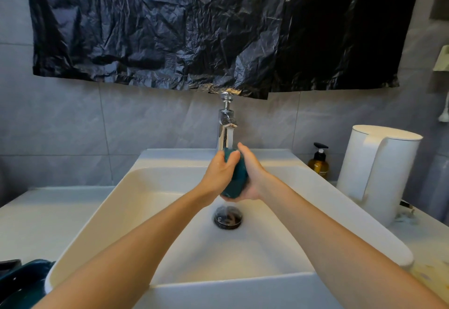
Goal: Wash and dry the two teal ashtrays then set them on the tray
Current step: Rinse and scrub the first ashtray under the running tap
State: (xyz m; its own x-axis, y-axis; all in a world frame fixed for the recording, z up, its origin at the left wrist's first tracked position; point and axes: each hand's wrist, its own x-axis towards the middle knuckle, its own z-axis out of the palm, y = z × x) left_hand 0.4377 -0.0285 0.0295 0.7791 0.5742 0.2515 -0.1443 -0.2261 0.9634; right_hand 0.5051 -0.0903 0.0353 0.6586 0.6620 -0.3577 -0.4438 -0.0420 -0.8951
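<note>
1. I am in the washing step. The ashtray is straight below the tap, on edge in the running stream.
2. My left hand grips it from the tap's left, fingers curled over the top edge. My right hand wraps it from the right, with the heel under its bottom.
3. The second ashtray lies far down-left of the tap, outside the sink, half cut by the frame. I cannot tell whether it is washed.
4. Next, I judge, I turn the piece so every face meets the water, then dry it. I see no cloth or tray from here, so I must look round first.
5. The spout sits close above my fingertips, so lifting needs care. Below the tap the basin is wide around the drain. Right of the tap stand a bottle and a white jug. Leaving leftward or toward me looks safer.
</note>
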